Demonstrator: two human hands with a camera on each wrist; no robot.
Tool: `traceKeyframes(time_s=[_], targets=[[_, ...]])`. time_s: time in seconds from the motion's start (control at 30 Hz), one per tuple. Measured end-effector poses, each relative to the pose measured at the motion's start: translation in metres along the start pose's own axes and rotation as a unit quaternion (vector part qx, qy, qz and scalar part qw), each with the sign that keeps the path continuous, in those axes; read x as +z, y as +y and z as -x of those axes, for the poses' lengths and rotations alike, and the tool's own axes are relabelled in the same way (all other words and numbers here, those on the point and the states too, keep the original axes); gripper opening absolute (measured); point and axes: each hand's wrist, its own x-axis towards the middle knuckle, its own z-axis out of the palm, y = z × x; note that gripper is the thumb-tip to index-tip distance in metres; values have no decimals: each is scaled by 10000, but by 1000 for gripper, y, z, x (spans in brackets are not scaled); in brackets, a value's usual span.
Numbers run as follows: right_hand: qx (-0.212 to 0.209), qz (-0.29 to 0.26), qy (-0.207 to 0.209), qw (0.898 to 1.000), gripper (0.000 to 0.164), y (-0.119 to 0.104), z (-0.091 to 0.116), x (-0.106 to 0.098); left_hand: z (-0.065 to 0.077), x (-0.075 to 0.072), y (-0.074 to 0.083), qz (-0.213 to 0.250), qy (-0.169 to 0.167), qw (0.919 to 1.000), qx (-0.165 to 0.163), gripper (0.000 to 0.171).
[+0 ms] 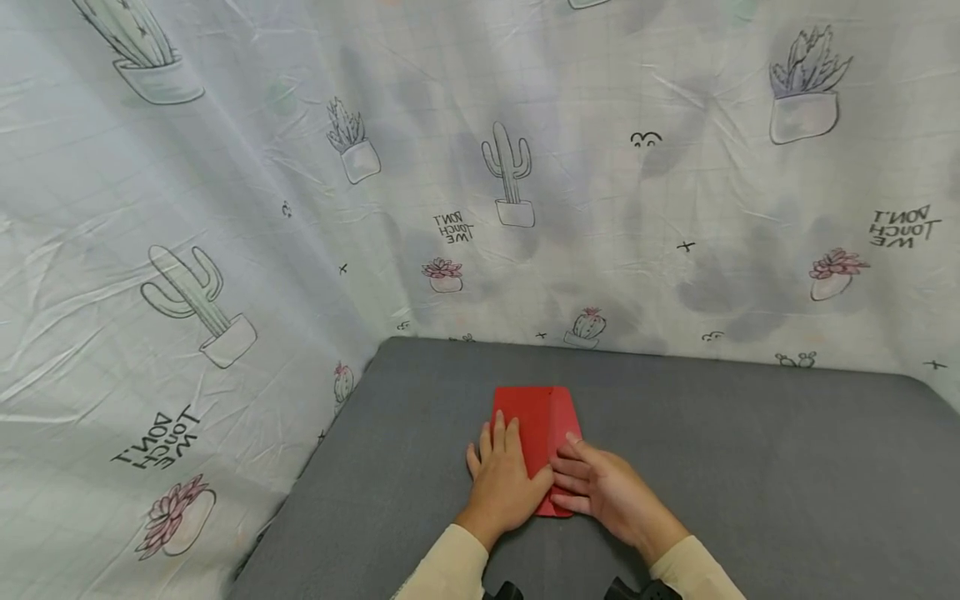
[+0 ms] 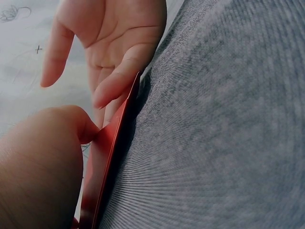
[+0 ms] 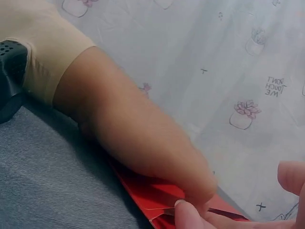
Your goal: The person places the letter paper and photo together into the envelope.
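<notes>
A red paper envelope lies lengthwise on the grey table, with a crease separating a narrow flap along its right side. My left hand rests on the left part, fingers spread and thumb near the crease. From the right, my right hand meets the flap side, its fingers fairly straight and its palm turned toward the left hand. The left wrist view shows the envelope's thin edge slightly above the cloth. In the right wrist view, right fingertips are beside the left thumb; the envelope's underside is hidden.
Grey cloth covers the table. A white curtain printed with potted cacti hangs behind the table and along its left side. Dark wrist devices show at the bottom edge near the cream sleeves.
</notes>
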Motion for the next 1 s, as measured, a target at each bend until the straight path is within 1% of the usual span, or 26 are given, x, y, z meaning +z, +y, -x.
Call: traceKeyframes(time_s=[0.07, 0.13, 0.3, 0.4, 0.5, 0.6, 0.7, 0.77, 0.8, 0.83, 0.9, 0.97, 1.0], targets=[[-54, -7, 63, 10000, 85, -1, 0, 0, 0, 0, -1, 6, 56, 10000, 44, 88], [-136, 11, 280, 9995, 83, -3, 1, -3, 0, 1, -2, 31, 110, 9999, 93, 87], [-255, 166, 1161, 9928, 73, -8, 6, -12, 0, 1, -5, 6, 77, 9999, 91, 83], [-177, 218, 1485, 9885, 68, -9, 11, -20, 0, 2, -5, -52, 20, 10000, 73, 79], [-125, 289, 1603, 9866, 64, -9, 17, -27, 1, 3, -6, -32, 78, 9998, 172, 73], [-152, 425, 1488, 9878, 58, -6, 26, -36, 3, 4, -5, -38, 110, 9997, 237, 66], [-190, 572, 1280, 9899, 50, -2, 36, -44, 4, 4, -3, -91, 120, 9996, 232, 61], [-243, 611, 1256, 9899, 44, 1, 42, -49, 4, 3, -2, -194, 155, 9995, 213, 59], [-261, 575, 1339, 9890, 41, 3, 45, -50, 5, 3, -2, -266, 186, 9992, 219, 58], [-338, 539, 1443, 9875, 39, 4, 46, -51, 5, 3, -2, -353, 233, 9988, 247, 56], [-610, 520, 1761, 9811, 35, 8, 47, -51, 6, 2, -4, -549, 363, 9973, 314, 54], [-941, 699, 2034, 9720, 34, 12, 44, -48, 6, 1, -6, -746, 535, 9950, 380, 52], [-1116, 892, 2139, 9664, 33, 14, 43, -46, 6, 1, -8, -819, 639, 9937, 424, 52]])
